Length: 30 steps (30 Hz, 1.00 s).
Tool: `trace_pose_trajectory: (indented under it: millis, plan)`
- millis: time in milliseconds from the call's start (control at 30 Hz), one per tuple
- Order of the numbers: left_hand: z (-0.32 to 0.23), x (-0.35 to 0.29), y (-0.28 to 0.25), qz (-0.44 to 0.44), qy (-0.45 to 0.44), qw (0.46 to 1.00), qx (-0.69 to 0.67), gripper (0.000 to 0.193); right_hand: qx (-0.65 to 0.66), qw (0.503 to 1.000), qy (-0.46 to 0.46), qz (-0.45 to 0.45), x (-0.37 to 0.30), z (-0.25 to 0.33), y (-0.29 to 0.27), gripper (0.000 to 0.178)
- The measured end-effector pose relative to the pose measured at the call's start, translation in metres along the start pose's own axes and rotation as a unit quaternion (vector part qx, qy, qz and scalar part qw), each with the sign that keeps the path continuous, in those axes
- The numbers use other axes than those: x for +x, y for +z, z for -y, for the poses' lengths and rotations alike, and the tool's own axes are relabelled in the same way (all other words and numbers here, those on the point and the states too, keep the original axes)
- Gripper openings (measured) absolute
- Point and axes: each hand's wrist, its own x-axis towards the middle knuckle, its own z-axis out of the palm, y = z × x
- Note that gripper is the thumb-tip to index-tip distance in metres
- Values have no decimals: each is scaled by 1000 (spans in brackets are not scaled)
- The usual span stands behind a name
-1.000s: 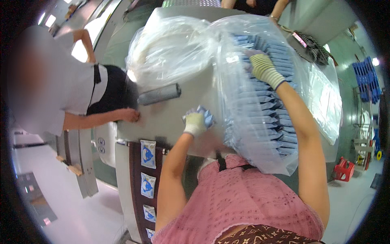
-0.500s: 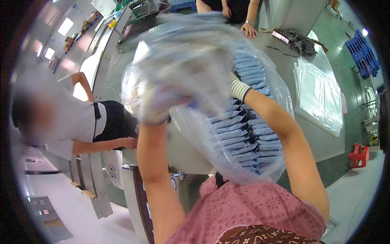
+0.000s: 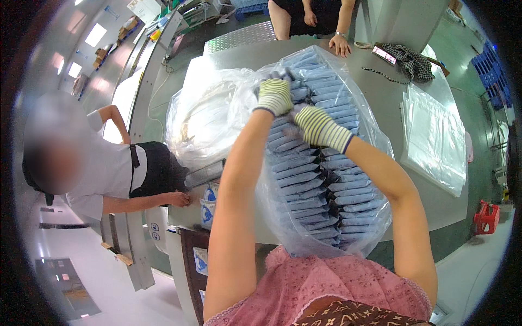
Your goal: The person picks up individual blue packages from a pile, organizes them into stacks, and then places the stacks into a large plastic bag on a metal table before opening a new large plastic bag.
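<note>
Two staggered rows of blue-grey packets [image 3: 296,178] lie tightly packed inside a large clear plastic bag [image 3: 375,157] on the table. Over their far left part is my left hand [image 3: 274,96], in a striped glove with grey fingertips, beside the bag's edge. My right hand [image 3: 321,127], gloved alike, lies just right of it and nearer to me, low over the packets. Motion smears the fingers of both hands, so whether they grip anything is unclear. A second bundle in clear, whitish plastic [image 3: 209,117] rests left of my left hand.
A stack of flat clear bags [image 3: 435,141] lies on the table's right side. Beyond it are a phone [image 3: 384,55] and a checked cloth [image 3: 408,62]. One person [image 3: 117,163] stands at the left; another person's hand [image 3: 340,44] rests on the far edge. A red stool [image 3: 485,217] stands right.
The blurred plastic bundle that both my hands had raised over the packets now lies on the table's left. My hands have come closer together above the packets, which show more fully.
</note>
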Motion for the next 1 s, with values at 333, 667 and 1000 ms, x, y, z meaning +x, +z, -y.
trace_pose_trajectory:
  millis: [333, 667, 1000]
  plan:
    - [51, 6, -58, 54, -40, 969, -236, 52, 61, 990, 130, 4, 65, -74, 0, 48]
    - [85, 3, -48, -254, -157, 898, -322, 25, -163, 974, 58, 147, 81, -41, 4, 72]
    - [1, -130, -57, -460, -12, 607, -648, 37, -224, 946, 112, 207, 85, -38, 26, 40]
